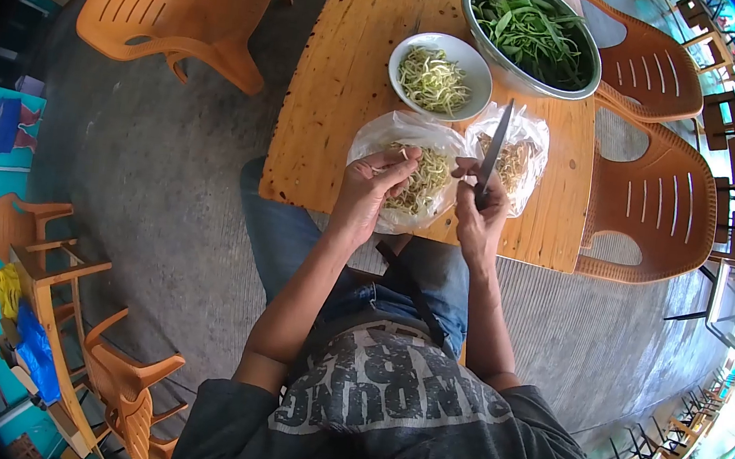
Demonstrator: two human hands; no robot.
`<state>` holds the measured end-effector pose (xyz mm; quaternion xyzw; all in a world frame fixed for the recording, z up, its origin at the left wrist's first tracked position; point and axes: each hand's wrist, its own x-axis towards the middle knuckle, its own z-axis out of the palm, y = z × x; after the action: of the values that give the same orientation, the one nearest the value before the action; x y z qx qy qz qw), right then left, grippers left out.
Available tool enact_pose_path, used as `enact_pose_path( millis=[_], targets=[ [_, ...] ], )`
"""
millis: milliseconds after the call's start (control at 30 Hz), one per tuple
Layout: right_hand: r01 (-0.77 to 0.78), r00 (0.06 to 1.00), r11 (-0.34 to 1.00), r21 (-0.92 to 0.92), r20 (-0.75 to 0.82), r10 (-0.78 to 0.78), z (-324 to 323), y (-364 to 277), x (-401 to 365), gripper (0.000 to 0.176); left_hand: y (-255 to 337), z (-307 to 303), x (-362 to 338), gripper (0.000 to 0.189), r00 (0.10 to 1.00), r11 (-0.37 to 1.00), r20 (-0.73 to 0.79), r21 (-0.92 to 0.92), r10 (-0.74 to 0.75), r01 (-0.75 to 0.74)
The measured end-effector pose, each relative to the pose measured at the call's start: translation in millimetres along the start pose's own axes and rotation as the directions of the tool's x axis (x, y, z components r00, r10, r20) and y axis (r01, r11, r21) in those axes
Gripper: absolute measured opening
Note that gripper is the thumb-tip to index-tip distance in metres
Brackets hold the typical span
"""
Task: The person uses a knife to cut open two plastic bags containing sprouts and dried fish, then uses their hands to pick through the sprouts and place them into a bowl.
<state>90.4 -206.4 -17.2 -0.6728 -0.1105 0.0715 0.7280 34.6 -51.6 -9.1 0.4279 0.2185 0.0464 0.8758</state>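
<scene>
My left hand [371,185] is closed in a pinch on a pale bean sprout [404,153], above a clear plastic bag [376,136] with a heap of sprouts [431,175] in it. In my right hand [482,224] is a knife [497,140], its blade pointing away from me; the thumb and forefinger come close together near the left hand. Beneath the knife lies a second plastic bag [538,138] holding brownish sprout bits [515,163]. Just beyond the bags stands a white bowl [395,71] of cleaner-looking sprouts [434,81].
A metal bowl [529,86] of leafy greens [535,33] stands at the far right of the wooden table [329,89]. Orange plastic chairs [651,203] flank the table's right side, and another chair [175,8] is off to the left. My legs are under the near edge.
</scene>
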Motion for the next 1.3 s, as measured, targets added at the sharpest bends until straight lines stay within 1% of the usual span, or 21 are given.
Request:
enact_pose_path(
  millis=[33, 67, 133, 167, 200, 267, 300, 333, 400, 500, 600, 633, 733, 900, 933, 1000, 1100, 1133, 1200, 1233, 1300],
  targets=[
    [-0.133, 0.991, 0.990, 0.042, -0.018, 0.134, -3, -14, 0, 0.020, -1, -1, 1, 0.020, 1.000, 1.000, 0.006, 0.004, 0.010, -0.010],
    [-0.033, 0.998, 0.998, 0.057, -0.045, 0.035, -8, -9, 2, 0.019, -1, -3, 2, 0.020, 1.000, 1.000, 0.012, 0.008, 0.021, -0.021],
    [-0.066, 0.989, 0.996, -0.067, -0.135, 0.057, -20, -16, 8, 0.022, -2, -5, 2, 0.020, 0.999, 0.999, 0.011, 0.018, 0.031, -0.031],
    [0.012, 0.997, 0.987, -0.162, -0.077, -0.024, -27, -18, 10, 0.033, -2, -5, 2, 0.021, 0.999, 0.999, 0.005, 0.024, 0.033, -0.033],
    [-0.038, 0.999, 0.994, -0.105, -0.038, 0.034, -31, -20, 10, 0.036, -2, -5, 2, 0.021, 0.999, 0.999, -0.002, 0.029, 0.034, -0.034],
    [-0.148, 0.988, 0.989, 0.005, 0.051, 0.148, -37, -28, 9, 0.043, 0, -8, 0, 0.021, 0.999, 0.992, 0.054, 0.125, 0.003, -0.010],
    [-0.176, 0.979, 0.982, -0.071, 0.094, 0.182, -29, -38, 5, 0.048, 3, -7, -1, 0.021, 0.997, 0.985, 0.080, 0.173, -0.012, -0.002],
    [-0.276, 0.948, 0.960, -0.051, 0.153, 0.281, -25, -43, 2, 0.044, 4, -5, -3, 0.021, 0.996, 0.974, 0.085, 0.225, -0.019, 0.000],
    [-0.299, 0.881, 0.954, 0.026, 0.392, 0.265, -20, -40, -4, 0.042, 9, 0, -8, 0.021, 0.995, 0.944, 0.094, 0.331, -0.034, 0.001],
    [-0.224, 0.851, 0.973, -0.061, 0.474, 0.226, -4, -35, -8, 0.043, 16, -7, -11, 0.021, 0.989, 0.861, 0.147, 0.504, -0.008, -0.068],
    [-0.238, 0.828, 0.971, -0.018, 0.518, 0.213, 2, -22, -12, 0.044, 17, -16, -10, 0.019, 0.980, 0.739, 0.195, 0.654, 0.044, -0.163],
    [-0.220, 0.823, 0.974, -0.053, 0.525, 0.215, 3, -26, -12, 0.043, 16, -17, -10, 0.017, 0.981, 0.732, 0.187, 0.660, 0.055, -0.167],
    [-0.151, 0.849, 0.987, -0.047, 0.506, 0.154, 4, -17, -12, 0.040, 11, -18, -8, 0.015, 0.979, 0.718, 0.185, 0.670, 0.084, -0.188],
    [-0.153, 0.856, 0.985, -0.086, 0.486, 0.175, 4, -15, -11, 0.037, 18, -14, -12, 0.016, 0.977, 0.703, 0.198, 0.685, 0.074, -0.192],
    [-0.154, 0.859, 0.983, -0.105, 0.477, 0.185, 4, -15, -12, 0.036, 17, -14, -12, 0.015, 0.983, 0.740, 0.177, 0.654, 0.054, -0.158],
    [-0.120, 0.873, 0.987, -0.102, 0.462, 0.154, 5, -15, -13, 0.036, 15, -15, -10, 0.015, 0.990, 0.805, 0.138, 0.586, 0.015, -0.094],
    [-0.061, 0.892, 0.991, -0.119, 0.440, 0.108, 8, -12, -12, 0.035, 6, -19, -6, 0.011, 0.990, 0.809, 0.098, 0.571, 0.098, -0.136],
    [-0.045, 0.898, 0.991, -0.129, 0.429, 0.097, 8, -11, -13, 0.034, 5, -19, -6, 0.010, 0.989, 0.802, 0.107, 0.579, 0.105, -0.147],
    [-0.037, 0.907, 0.976, -0.214, 0.403, 0.123, 7, -12, -15, 0.033, 2, -20, -6, 0.009, 0.987, 0.789, 0.120, 0.593, 0.108, -0.159],
    [-0.030, 0.911, 0.967, -0.254, 0.392, 0.131, 7, -12, -14, 0.033, 2, -19, -7, 0.009, 0.985, 0.763, 0.131, 0.623, 0.116, -0.173],
    [-0.029, 0.921, 0.962, -0.271, 0.366, 0.131, 9, -11, -16, 0.032, 3, -17, -9, 0.010, 0.980, 0.709, 0.154, 0.677, 0.125, -0.196]
  ],
)
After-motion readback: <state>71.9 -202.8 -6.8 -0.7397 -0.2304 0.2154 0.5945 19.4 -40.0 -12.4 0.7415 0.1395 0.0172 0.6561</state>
